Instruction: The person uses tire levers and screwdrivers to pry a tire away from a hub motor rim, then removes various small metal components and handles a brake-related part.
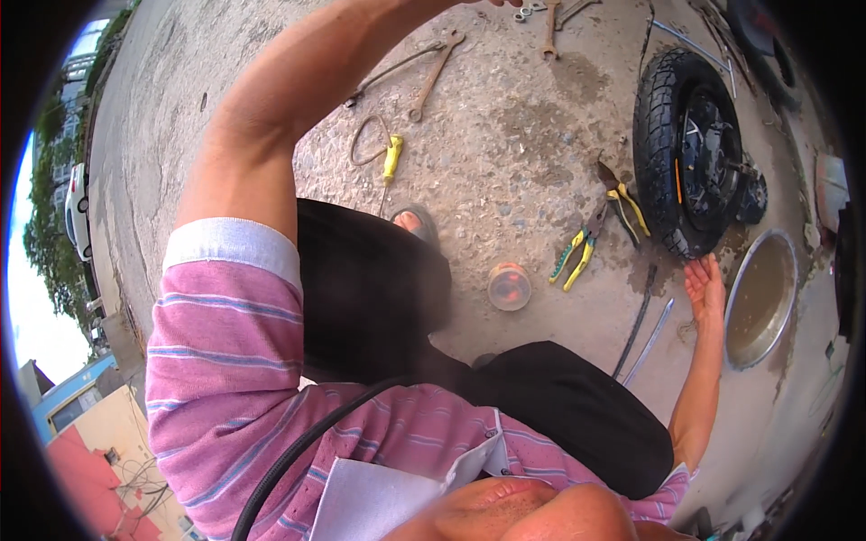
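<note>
My right hand [704, 286] is open, palm showing and fingers stretched out, with the fingertips at the lower edge of a black motorcycle-type wheel with a treaded tyre [658, 153]. Its hub and an axle end show on the side facing right. Beside that hand stands a round metal basin [732, 353] of murky brown water. My left arm reaches across the top left, and the left hand [505, 3] is nearly all cut off by the upper edge. Only bits of its fingers show, near a few small metal rings or nuts [523, 13].
Two pairs of yellow-handled pliers [585, 252] [622, 194] lie left of the wheel. Near my right forearm are a black bar [637, 320] and a silver rod [651, 338]. A clear round tub [510, 287], a yellow-handled tool [392, 159] and rusty wrenches [437, 79] [550, 32] lie on rough concrete.
</note>
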`<state>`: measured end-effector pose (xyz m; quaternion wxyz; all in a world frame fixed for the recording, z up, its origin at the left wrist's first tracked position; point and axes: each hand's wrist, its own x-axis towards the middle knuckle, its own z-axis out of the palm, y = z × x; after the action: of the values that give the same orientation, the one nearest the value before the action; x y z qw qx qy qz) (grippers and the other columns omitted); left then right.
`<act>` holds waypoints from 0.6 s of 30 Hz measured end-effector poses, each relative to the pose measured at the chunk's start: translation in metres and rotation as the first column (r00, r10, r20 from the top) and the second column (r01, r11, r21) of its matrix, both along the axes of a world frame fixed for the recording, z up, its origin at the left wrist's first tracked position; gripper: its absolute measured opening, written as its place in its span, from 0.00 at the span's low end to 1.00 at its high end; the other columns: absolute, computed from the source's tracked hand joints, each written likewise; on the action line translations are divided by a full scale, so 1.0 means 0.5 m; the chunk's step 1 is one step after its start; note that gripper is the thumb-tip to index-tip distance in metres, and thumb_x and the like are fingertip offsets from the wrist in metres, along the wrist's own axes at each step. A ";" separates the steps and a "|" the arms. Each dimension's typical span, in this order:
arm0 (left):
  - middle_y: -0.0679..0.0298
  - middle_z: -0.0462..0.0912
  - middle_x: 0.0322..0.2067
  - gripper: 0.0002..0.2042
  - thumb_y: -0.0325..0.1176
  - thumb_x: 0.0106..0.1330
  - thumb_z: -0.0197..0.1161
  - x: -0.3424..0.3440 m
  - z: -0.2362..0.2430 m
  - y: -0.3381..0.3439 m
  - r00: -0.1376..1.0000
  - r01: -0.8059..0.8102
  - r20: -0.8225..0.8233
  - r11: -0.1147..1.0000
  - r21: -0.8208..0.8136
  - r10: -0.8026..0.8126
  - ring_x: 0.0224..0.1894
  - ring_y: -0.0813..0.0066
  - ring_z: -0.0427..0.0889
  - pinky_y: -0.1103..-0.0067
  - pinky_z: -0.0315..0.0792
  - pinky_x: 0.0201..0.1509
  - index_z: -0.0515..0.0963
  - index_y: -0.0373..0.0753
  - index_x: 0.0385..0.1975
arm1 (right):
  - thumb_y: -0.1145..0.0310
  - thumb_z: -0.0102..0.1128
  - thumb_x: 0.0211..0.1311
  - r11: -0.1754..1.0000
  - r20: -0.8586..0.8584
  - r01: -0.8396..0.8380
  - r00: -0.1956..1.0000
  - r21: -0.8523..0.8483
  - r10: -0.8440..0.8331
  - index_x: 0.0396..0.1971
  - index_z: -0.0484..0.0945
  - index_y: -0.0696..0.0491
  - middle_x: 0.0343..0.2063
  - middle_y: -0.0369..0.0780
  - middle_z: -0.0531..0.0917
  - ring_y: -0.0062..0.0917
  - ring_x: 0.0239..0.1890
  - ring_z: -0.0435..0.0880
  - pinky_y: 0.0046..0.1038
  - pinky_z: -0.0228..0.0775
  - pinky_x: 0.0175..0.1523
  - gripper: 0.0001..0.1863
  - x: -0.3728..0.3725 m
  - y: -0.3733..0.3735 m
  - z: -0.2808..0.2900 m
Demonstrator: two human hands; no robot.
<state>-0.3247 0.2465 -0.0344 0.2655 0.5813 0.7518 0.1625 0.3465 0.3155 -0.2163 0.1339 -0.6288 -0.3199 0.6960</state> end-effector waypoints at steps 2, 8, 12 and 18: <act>0.56 0.88 0.28 0.14 0.41 0.65 0.62 -0.027 0.034 -0.059 0.996 -0.038 -0.076 0.999 0.038 0.041 0.31 0.64 0.87 0.68 0.81 0.36 0.86 0.36 0.37 | 0.43 0.60 0.72 0.999 0.023 0.032 0.999 0.012 -0.032 0.64 0.75 0.51 0.55 0.39 0.85 0.23 0.49 0.84 0.24 0.73 0.47 0.31 0.026 0.008 0.001; 0.55 0.89 0.41 0.17 0.42 0.70 0.60 -0.074 -0.003 -0.256 0.961 0.091 -0.246 0.985 -0.145 -0.125 0.42 0.69 0.88 0.71 0.82 0.46 0.84 0.37 0.50 | 0.45 0.58 0.74 0.997 0.076 -0.050 0.996 0.058 0.046 0.70 0.70 0.52 0.56 0.40 0.84 0.22 0.51 0.83 0.24 0.73 0.48 0.34 0.039 0.005 0.026; 0.56 0.89 0.40 0.14 0.38 0.67 0.60 -0.125 -0.119 -0.355 0.982 0.022 -0.172 0.957 -0.291 -0.074 0.39 0.66 0.88 0.69 0.80 0.45 0.85 0.37 0.45 | 0.48 0.59 0.74 0.981 0.163 -0.171 0.974 0.091 0.155 0.64 0.73 0.51 0.54 0.39 0.85 0.21 0.46 0.84 0.23 0.73 0.47 0.28 0.022 -0.021 0.045; 0.55 0.89 0.45 0.17 0.40 0.65 0.61 -0.067 -0.146 -0.319 0.969 0.100 -0.168 0.913 -0.396 -0.179 0.47 0.61 0.87 0.67 0.78 0.51 0.84 0.39 0.48 | 0.53 0.60 0.74 0.977 0.342 -0.141 0.936 0.159 0.079 0.62 0.73 0.52 0.47 0.40 0.87 0.20 0.36 0.86 0.23 0.74 0.36 0.25 0.130 -0.072 0.050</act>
<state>-0.3583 0.0871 -0.1075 0.3082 0.5837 0.7482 -0.0669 0.4114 0.2794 -0.1915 0.0951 -0.7036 -0.4346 0.5540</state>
